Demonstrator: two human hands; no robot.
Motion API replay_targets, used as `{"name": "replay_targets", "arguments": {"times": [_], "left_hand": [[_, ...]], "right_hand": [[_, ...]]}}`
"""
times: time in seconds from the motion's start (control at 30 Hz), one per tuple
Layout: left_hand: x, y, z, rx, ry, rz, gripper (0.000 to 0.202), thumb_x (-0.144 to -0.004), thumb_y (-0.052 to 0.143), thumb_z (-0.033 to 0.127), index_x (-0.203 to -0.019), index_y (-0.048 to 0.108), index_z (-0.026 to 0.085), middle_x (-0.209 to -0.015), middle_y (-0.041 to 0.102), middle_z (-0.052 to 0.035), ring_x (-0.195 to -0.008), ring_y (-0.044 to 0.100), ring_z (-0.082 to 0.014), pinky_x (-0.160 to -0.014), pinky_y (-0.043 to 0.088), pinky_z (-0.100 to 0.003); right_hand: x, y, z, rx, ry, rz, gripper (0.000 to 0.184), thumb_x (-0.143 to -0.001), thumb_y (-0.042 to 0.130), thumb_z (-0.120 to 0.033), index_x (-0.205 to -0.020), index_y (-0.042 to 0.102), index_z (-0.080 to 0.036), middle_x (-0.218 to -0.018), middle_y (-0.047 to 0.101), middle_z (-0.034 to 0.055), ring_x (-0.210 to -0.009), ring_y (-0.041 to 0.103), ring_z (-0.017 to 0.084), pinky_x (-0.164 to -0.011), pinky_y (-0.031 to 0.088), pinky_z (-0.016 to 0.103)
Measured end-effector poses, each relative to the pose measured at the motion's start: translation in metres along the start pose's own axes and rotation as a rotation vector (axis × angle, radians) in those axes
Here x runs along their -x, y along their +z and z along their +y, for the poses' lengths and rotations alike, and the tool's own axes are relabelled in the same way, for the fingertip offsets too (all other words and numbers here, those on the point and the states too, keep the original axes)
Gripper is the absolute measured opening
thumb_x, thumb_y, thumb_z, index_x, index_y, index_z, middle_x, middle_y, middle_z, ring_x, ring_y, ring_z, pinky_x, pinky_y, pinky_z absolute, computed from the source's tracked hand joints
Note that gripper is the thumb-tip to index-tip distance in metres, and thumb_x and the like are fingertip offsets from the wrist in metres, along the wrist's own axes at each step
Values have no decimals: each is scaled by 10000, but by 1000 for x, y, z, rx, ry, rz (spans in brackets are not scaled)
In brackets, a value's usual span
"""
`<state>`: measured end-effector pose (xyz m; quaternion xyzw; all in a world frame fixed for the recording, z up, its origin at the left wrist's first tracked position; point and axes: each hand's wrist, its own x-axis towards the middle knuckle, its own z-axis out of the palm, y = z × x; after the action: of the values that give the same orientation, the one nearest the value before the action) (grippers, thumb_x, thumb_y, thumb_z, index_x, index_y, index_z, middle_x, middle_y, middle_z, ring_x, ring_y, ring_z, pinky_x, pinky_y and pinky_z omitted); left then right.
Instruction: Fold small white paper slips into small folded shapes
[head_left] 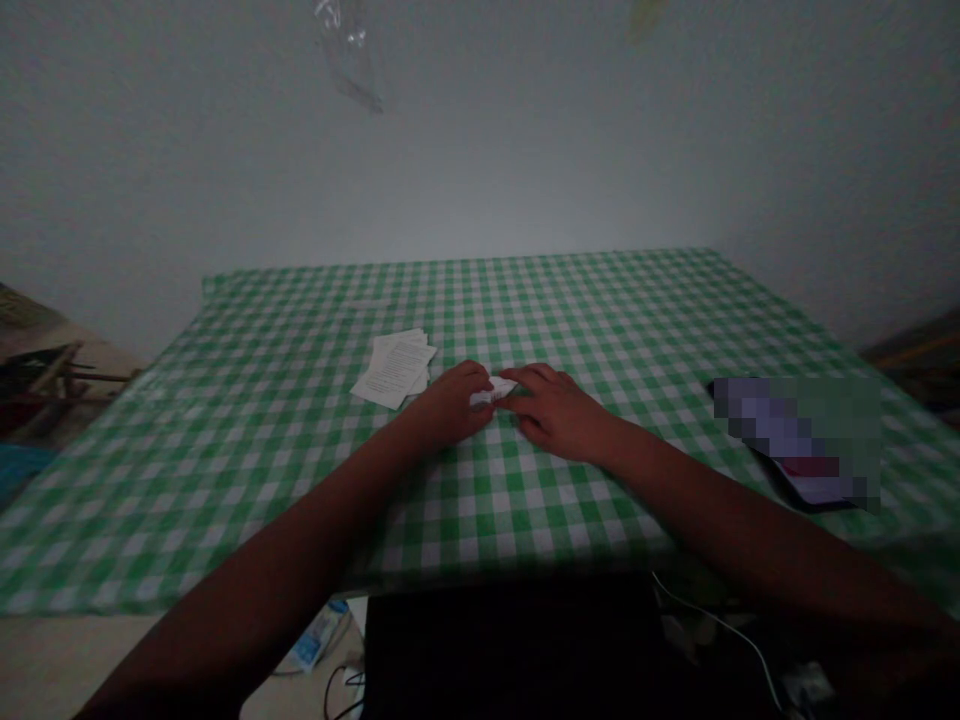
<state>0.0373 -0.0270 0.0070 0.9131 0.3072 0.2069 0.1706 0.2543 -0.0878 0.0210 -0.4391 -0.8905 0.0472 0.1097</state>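
Reaching forward with wrists low, the left hand [450, 405] and right hand [559, 412] curl inward, both pinching a small folded white paper [493, 391] at their fingertips above the green-checked bench [525, 510]; printed paper sheets [392, 368] lie just beyond the left hand.

Nothing here can be read. The loose stack of white paper sheets [391, 368] left of centre carries rows of small dark printed lines, too small to make out. The small folded white paper [493, 391] at centre shows only faint marks. The blue-and-white packet [315, 637] at lower left has illegible markings, and the dark flat device [795, 440] at right is pixelated.
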Motion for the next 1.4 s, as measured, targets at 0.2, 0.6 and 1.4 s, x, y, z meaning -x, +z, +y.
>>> {"name": "replay_targets", "arguments": {"times": [0.2,0.6,1.4], "left_hand": [[1,-3,1,8,-32,-33,233,-821,578,128,-1041,643,170,-1183,592,-93,-1133,583,-220,-1037,485,-413],[0,-8,3,64,-38,-74,284,-814,540,108,-1071,635,182,-1170,591,-81,-1114,582,-206,-1048,472,-415],[4,-10,-5,122,-39,-73,269,-850,563,189,-1112,622,208,-1236,582,-83,-1196,564,-210,-1092,441,-426]], "right_hand": [[0,0,-1,45,29,-20,423,-925,504,-222,-1330,613,-274,-1528,415,94,-1338,357,334,-997,396,523],[2,4,-22,232,-4,-25,405,-950,431,-192,-1323,588,-180,-1550,400,117,-1341,365,368,-965,378,564],[3,6,-23,167,94,-28,469,-941,459,-282,-1400,525,-219,-1498,475,98,-1250,424,367,-938,374,550]]}}
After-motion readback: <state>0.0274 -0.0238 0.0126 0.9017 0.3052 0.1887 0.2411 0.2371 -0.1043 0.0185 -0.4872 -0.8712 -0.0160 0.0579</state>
